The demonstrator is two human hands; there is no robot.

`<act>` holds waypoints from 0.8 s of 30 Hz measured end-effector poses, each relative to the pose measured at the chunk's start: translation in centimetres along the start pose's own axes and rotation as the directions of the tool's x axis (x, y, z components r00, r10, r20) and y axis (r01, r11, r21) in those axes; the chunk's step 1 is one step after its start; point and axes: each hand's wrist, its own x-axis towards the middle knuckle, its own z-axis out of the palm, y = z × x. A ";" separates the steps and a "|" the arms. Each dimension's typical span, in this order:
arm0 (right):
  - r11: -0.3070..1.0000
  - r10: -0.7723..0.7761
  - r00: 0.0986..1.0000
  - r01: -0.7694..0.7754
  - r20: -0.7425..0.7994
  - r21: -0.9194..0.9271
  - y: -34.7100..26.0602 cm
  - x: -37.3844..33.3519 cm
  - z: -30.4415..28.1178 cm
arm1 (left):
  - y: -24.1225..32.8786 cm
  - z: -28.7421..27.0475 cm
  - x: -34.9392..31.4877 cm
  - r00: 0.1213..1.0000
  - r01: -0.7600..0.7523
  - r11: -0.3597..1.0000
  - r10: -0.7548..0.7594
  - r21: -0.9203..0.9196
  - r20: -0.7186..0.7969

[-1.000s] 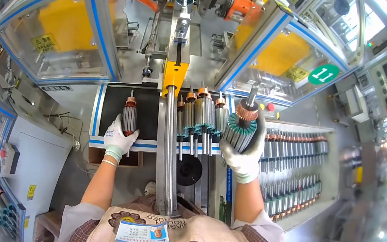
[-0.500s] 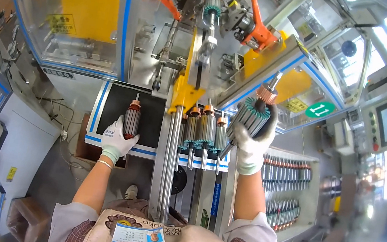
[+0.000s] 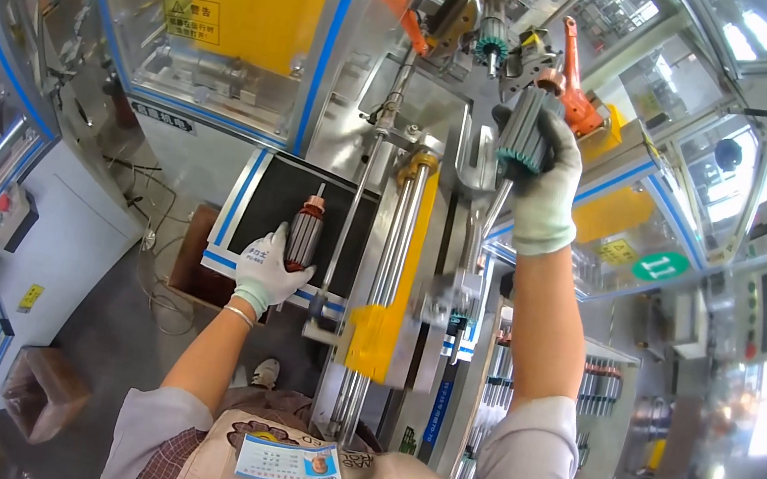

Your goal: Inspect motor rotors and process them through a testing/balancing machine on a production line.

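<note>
My left hand (image 3: 266, 271), in a white work glove, is closed round the lower part of a motor armature (image 3: 307, 230) with a copper commutator. That armature stands over the black mat (image 3: 265, 193) of the work table. Higher up and to the right, my gloved right hand (image 3: 550, 201) grips a larger armature (image 3: 524, 129) with teal insulation at its lower end. It is held tilted, its shaft pointing down and its copper end up. Just beyond it, another teal-ended armature (image 3: 493, 41) sits in the machine.
A slide with a yellow block (image 3: 372, 343) and steel rods runs between my arms, partly covering the table. Orange levers (image 3: 577, 95) flank the machine. Clear guards stand left and right. A tray of armatures (image 3: 611, 416) lies at the right, and a cardboard box (image 3: 43, 394) at lower left.
My right hand has lifted its armature up and forward toward the machine. The yellow slide block has come toward me, hiding the row of armatures. My left hand keeps hold of its armature.
</note>
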 end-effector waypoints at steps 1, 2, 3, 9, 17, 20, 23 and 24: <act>1.000 0.009 1.000 -0.009 0.026 0.019 0.4 0.5 0.2 | -0.1 0.1 0.0 1.000 -0.001 1.000 0.001 0.007 -0.006; 0.999 0.018 0.998 -0.020 0.054 0.037 0.8 0.7 0.4 | -0.2 0.1 0.0 1.000 0.003 1.000 -0.003 0.002 -0.004; 0.999 0.024 0.998 -0.026 0.059 0.039 1.4 0.5 0.5 | -0.3 0.2 0.0 1.000 -0.015 1.000 0.015 0.008 -0.023; 0.943 0.284 0.956 -0.292 0.073 0.162 3.6 -0.9 0.4 | -0.5 0.3 0.1 0.999 -0.021 1.000 0.022 0.016 -0.028; 0.955 0.291 0.957 -0.292 0.022 0.060 2.8 -2.8 -0.9 | 0.0 -0.4 0.0 1.000 -0.026 1.000 0.026 -0.005 -0.007; 0.973 0.211 0.977 -0.212 0.019 0.090 3.7 -3.9 -1.4 | 0.9 -1.4 1.1 0.998 0.063 0.997 -0.062 -0.053 0.005; 0.987 0.099 0.992 -0.089 -0.076 0.133 4.8 -4.9 -2.1 | 2.6 -2.3 3.9 0.984 0.146 0.989 -0.146 0.009 0.104; 1.000 0.017 0.996 -0.015 -0.092 0.017 5.1 -5.9 -2.8 | 3.2 -2.0 5.0 0.959 0.185 0.979 -0.200 0.089 0.200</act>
